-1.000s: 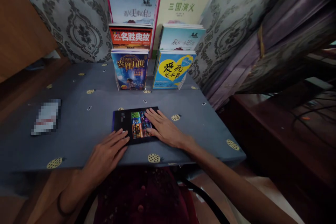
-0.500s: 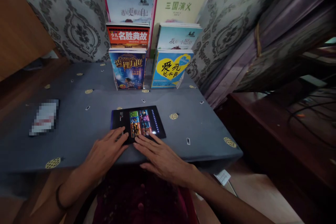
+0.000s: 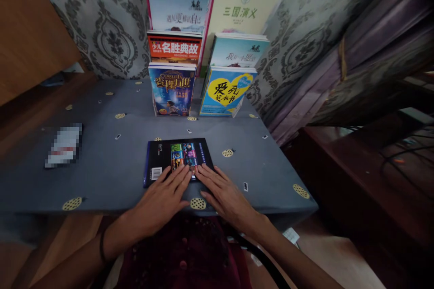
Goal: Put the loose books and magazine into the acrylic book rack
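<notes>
A dark book with small coloured pictures and a barcode lies flat near the table's front edge, its spine to the left. My left hand rests on its lower middle, fingers stretched out flat. Beside it, my right hand lies with extended fingers over the book's lower right part. Both hands touch the cover without gripping it, and they hide part of its near edge.
Behind the book stand two racks of books, with a blue book front left and a blue-and-yellow book front right. A blurred-out, phone-shaped object lies at left on the grey tablecloth. A dark red cabinet stands at right.
My left hand has slid right across the book, uncovering the barcode. My right hand has also shifted right. The camera view has moved slightly.
</notes>
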A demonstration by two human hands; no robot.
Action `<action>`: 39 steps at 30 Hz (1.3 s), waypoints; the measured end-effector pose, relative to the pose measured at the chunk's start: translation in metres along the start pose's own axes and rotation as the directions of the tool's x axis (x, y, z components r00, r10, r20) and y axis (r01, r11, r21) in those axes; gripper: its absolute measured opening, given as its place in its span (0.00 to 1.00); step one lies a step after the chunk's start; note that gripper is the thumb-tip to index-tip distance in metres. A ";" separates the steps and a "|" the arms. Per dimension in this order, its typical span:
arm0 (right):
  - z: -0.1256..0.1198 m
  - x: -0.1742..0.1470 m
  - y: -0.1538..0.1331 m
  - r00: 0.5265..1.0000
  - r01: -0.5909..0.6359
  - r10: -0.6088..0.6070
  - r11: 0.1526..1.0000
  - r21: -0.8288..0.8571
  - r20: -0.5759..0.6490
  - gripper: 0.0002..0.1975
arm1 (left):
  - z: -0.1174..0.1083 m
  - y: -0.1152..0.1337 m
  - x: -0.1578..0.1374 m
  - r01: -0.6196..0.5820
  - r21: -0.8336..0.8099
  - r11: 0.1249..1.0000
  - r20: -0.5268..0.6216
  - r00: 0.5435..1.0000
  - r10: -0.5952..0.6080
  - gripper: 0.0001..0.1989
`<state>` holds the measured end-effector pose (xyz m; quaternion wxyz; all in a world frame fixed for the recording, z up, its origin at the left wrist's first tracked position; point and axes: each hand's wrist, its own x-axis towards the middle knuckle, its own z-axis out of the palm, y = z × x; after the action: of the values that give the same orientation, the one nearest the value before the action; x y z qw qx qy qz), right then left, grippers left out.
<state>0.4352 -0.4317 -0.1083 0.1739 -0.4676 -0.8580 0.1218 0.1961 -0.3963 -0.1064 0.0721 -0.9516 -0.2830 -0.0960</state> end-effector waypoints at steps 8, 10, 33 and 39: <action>0.001 0.000 0.002 0.998 0.033 -0.034 0.999 -0.019 -0.044 0.28 | -0.009 -0.028 -0.047 0.099 0.063 0.993 0.004 0.995 -0.100 0.24; 0.000 0.001 0.000 0.998 0.027 -0.029 0.999 -0.028 -0.058 0.27 | -0.013 -0.027 -0.034 0.091 0.051 0.995 0.055 0.994 -0.094 0.21; -0.022 0.045 0.069 0.974 0.009 0.089 0.905 0.425 -0.210 0.21 | -0.041 -0.038 0.027 0.056 0.053 0.997 0.124 0.990 -0.063 0.30; -0.034 0.086 0.065 0.894 0.013 0.382 0.499 0.867 -0.233 0.16 | -0.085 -0.070 0.032 0.175 -0.442 0.880 -0.181 0.943 -0.279 0.13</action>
<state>0.4552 -0.3225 -0.0859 0.5350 -0.4275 -0.5762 0.4461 0.1712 -0.3377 -0.0111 -0.1123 -0.8860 -0.3552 -0.2762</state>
